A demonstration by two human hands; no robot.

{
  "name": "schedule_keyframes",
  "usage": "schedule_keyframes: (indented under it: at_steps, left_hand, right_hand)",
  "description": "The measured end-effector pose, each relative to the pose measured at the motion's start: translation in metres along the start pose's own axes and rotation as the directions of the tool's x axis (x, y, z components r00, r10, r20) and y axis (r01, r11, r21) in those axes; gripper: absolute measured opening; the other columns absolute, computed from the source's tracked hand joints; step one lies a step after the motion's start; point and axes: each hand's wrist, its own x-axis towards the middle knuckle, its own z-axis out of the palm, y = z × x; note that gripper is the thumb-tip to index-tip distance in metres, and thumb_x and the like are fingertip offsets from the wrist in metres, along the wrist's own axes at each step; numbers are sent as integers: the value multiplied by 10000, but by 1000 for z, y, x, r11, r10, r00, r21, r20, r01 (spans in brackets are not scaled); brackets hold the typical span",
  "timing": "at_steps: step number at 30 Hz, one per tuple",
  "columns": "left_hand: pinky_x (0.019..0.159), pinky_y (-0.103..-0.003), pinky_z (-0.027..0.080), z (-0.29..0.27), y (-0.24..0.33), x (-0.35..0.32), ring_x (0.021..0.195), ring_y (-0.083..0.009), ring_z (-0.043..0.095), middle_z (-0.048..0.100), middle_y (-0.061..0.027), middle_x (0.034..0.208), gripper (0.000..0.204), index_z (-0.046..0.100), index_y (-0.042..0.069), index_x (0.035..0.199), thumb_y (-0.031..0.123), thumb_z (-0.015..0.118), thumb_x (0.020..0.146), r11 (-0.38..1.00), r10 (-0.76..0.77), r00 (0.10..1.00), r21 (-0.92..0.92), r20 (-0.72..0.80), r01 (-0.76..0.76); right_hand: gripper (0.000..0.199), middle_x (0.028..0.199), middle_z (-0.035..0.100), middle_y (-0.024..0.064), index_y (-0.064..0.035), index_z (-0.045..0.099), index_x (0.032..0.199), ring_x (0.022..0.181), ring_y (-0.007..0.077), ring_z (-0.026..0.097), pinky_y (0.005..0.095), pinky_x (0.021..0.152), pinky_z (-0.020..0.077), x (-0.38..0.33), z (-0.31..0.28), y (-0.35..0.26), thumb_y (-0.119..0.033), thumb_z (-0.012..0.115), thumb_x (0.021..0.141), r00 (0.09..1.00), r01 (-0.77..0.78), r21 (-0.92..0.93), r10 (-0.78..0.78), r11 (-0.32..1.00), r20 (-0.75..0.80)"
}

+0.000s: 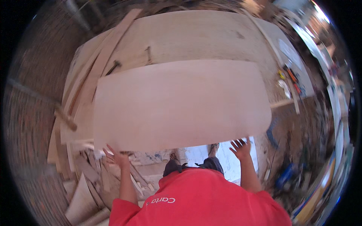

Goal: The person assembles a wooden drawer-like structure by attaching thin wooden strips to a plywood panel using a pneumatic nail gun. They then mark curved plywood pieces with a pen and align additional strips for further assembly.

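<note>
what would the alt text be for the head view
Seen from above, a person in a red shirt has open left hand and right hand at the near edge of a large pale plywood sheet, over a bigger wooden board; offcuts lie lower left.

Hidden, cut off or unclear:

- Pale plywood sheet [181,105]: its near edge covers the fingertips of the left hand [117,157] and right hand [240,148]; whether either grip closes on the sheet or only presses it cannot be told.
- Surface [196,37] beyond both grips: its middle is covered by the sheet; the far edge blurs into the rim.
- Small tools [290,79] beyond the right grip: red and yellow shapes, too small and smeared to identify.
- Wood offcuts [90,188] below the left grip: blurred, count unclear.
- Blue objects [284,175] to the right of the right grip: blurred, kind unclear.
- Red shirt [203,199]: cut off by the lower edge.
</note>
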Motion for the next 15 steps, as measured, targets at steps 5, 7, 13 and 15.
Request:
schedule_keyframes:
  at_steps: [5,7,13,15]
  left_hand:
    - [1063,-680,327,76,-99,-115,1327,-373,512,585,-186,1372,673,486,187,1498,402,688,892,-24,-710,487,-710,508,704]
    - [999,-611,420,39,52,-176,1118,-349,621,630,-136,1141,667,557,95,1355,626,499,956,-284,-505,93,-267,858,921]
    - [1072,-598,389,-21,218,-316,1331,-408,526,494,-244,1480,1187,331,51,1572,956,402,808,-508,14,9,0,1000,862]
    - [1067,-598,402,-36,257,-339,1373,-411,500,423,-255,1561,1236,287,60,1605,970,428,782,-563,113,71,5,991,826]
  right_hand:
    - [834,1418,507,86,-112,402,1445,1292,339,519,636,1084,359,71,-54,-97,-724,543,898,949,150,46,-130,988,-287]
    - [898,1479,474,84,-124,368,1508,1277,333,523,627,1071,360,79,-113,-172,-751,542,889,873,302,-126,-327,945,-362]
    - [1031,1521,467,117,-126,348,1571,1356,359,474,625,1091,358,166,-102,-304,-799,606,835,934,226,-571,-343,789,-104]
    - [1034,1527,472,127,-125,373,1562,1375,363,463,624,1104,355,168,-68,-320,-808,615,824,983,106,-731,-181,674,-24]
